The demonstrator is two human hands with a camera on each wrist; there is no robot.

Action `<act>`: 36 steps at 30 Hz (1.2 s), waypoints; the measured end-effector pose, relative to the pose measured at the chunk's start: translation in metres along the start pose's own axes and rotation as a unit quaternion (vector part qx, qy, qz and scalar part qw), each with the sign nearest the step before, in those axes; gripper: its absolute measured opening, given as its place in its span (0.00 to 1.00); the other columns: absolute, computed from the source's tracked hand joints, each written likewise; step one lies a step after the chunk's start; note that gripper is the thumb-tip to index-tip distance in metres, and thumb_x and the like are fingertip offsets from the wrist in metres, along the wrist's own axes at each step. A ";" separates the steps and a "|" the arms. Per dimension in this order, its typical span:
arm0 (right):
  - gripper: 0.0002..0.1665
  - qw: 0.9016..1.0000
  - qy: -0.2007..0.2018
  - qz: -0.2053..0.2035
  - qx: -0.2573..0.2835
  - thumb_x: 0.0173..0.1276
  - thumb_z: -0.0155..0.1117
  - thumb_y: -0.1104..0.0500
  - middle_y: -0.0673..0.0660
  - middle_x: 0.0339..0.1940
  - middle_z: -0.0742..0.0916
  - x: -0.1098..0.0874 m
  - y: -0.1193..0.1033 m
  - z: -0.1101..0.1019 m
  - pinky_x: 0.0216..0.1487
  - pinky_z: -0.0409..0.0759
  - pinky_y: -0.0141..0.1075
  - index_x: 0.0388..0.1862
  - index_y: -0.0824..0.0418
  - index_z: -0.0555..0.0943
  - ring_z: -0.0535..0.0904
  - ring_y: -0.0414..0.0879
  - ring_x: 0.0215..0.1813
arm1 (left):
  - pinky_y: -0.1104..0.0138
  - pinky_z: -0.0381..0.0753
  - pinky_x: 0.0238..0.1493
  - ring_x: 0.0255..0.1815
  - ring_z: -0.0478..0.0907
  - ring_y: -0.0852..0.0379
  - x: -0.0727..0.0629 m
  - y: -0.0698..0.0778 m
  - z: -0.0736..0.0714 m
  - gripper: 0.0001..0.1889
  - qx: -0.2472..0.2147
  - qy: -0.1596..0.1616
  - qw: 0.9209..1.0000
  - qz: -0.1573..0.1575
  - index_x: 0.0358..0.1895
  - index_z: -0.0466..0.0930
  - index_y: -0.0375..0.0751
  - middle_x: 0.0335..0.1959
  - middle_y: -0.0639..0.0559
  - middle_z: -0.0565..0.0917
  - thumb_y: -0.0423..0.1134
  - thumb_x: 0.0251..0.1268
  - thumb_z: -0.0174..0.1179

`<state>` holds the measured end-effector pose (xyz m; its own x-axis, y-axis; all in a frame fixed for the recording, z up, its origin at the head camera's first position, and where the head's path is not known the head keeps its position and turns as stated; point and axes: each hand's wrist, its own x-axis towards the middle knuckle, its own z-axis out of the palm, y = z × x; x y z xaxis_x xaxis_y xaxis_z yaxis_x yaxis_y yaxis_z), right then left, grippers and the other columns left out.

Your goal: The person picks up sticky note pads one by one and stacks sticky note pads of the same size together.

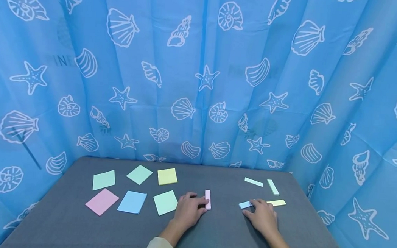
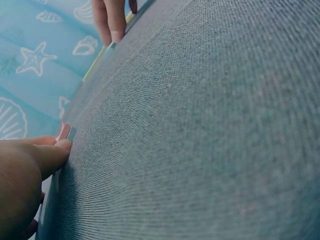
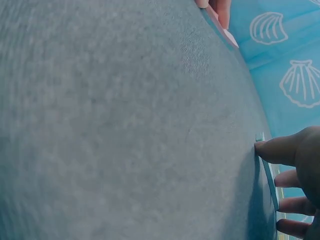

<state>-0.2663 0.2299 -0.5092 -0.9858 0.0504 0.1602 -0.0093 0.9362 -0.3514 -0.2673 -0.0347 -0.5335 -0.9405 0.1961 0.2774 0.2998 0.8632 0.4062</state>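
My left hand [image 1: 188,210] pinches a narrow pink sticky-note pad [image 1: 208,194], with thumb and forefinger at its left side and near end. Seen from the left wrist, a bluish layer shows along the edge of the pink pad [image 2: 64,131]. Farther right, my right hand [image 1: 263,217] holds a narrow light blue sticky-note pad [image 1: 245,204] lying flat on the grey cloth. In the right wrist view the thumb is at one end of the blue pad [image 3: 270,182] and other fingers lie along it. The hand partly covers that pad.
Beyond the right hand lie a narrow yellow pad [image 1: 277,202], a pale green strip [image 1: 273,187] and a whitish strip [image 1: 253,182]. Several square notes spread left, among them pink [image 1: 102,202], blue [image 1: 132,202], yellow [image 1: 167,176] and green [image 1: 165,202]. A blue shell-print curtain [image 1: 198,131] borders the table.
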 end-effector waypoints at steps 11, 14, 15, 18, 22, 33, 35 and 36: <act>0.26 1.000 0.010 0.013 0.005 0.53 0.76 0.53 0.71 0.49 0.81 -0.005 0.008 -0.007 0.47 0.68 0.62 0.47 0.67 0.83 0.73 0.69 0.52 | 0.50 0.70 0.59 0.60 0.73 0.51 0.002 0.001 0.003 0.17 0.005 -0.005 1.000 0.010 0.54 0.85 0.63 0.52 0.63 0.84 0.49 0.59 0.68; 0.23 1.000 0.002 0.017 -0.001 0.54 0.76 0.52 0.69 0.47 0.82 -0.005 0.010 -0.011 0.46 0.68 0.62 0.44 0.66 0.84 0.73 0.69 0.52 | 0.49 0.70 0.59 0.60 0.73 0.51 0.002 0.000 0.003 0.18 0.004 0.003 1.000 0.009 0.54 0.85 0.62 0.52 0.63 0.84 0.49 0.59 0.68; 0.24 1.000 0.000 0.018 -0.002 0.54 0.76 0.52 0.69 0.47 0.82 -0.005 0.011 -0.011 0.46 0.68 0.63 0.44 0.66 0.84 0.73 0.69 0.52 | 0.49 0.70 0.59 0.60 0.73 0.51 0.002 0.000 0.003 0.18 0.004 0.005 1.000 0.009 0.54 0.85 0.62 0.52 0.63 0.84 0.49 0.59 0.68; 0.25 1.000 -0.004 0.016 -0.001 0.54 0.75 0.50 0.69 0.49 0.82 -0.003 0.014 -0.011 0.47 0.68 0.63 0.45 0.66 0.85 0.72 0.69 0.53 | 0.49 0.71 0.59 0.61 0.73 0.51 0.002 0.000 0.002 0.18 0.003 0.007 1.000 0.008 0.54 0.85 0.62 0.52 0.62 0.84 0.49 0.59 0.68; 0.27 1.000 -0.003 -0.001 0.004 0.55 0.75 0.48 0.69 0.51 0.81 0.000 0.014 -0.008 0.48 0.69 0.64 0.47 0.66 0.84 0.72 0.69 0.55 | 0.49 0.71 0.59 0.61 0.73 0.51 0.002 0.000 0.002 0.18 0.005 0.004 1.000 0.008 0.54 0.85 0.62 0.52 0.62 0.84 0.49 0.59 0.68; 0.33 1.000 -0.007 -0.028 0.002 0.53 0.76 0.46 0.70 0.54 0.80 0.012 0.002 0.003 0.50 0.68 0.64 0.51 0.67 0.82 0.71 0.69 0.56 | 0.49 0.71 0.58 0.60 0.74 0.50 0.001 0.000 0.002 0.18 0.007 0.002 1.000 0.012 0.54 0.85 0.62 0.53 0.62 0.83 0.48 0.59 0.69; 0.33 1.000 -0.006 -0.029 0.003 0.53 0.76 0.46 0.70 0.55 0.80 0.014 0.000 0.005 0.50 0.68 0.64 0.51 0.67 0.82 0.70 0.69 0.57 | 0.50 0.70 0.59 0.60 0.74 0.51 0.001 0.000 0.002 0.18 0.007 0.001 1.000 0.014 0.54 0.85 0.62 0.53 0.62 0.83 0.49 0.59 0.69; 0.33 1.000 -0.005 -0.029 0.004 0.53 0.76 0.47 0.71 0.55 0.80 0.016 -0.002 0.006 0.51 0.68 0.63 0.52 0.67 0.82 0.70 0.69 0.57 | 0.50 0.70 0.59 0.60 0.74 0.51 0.001 -0.001 0.002 0.18 0.007 0.001 1.000 0.014 0.54 0.85 0.62 0.53 0.62 0.83 0.49 0.59 0.69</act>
<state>-0.2827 0.2271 -0.5120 -0.9853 -0.0070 0.1707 -0.0672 0.9347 -0.3490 -0.2690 -0.0342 -0.5352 -0.9311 0.2196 0.2911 0.3244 0.8634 0.3863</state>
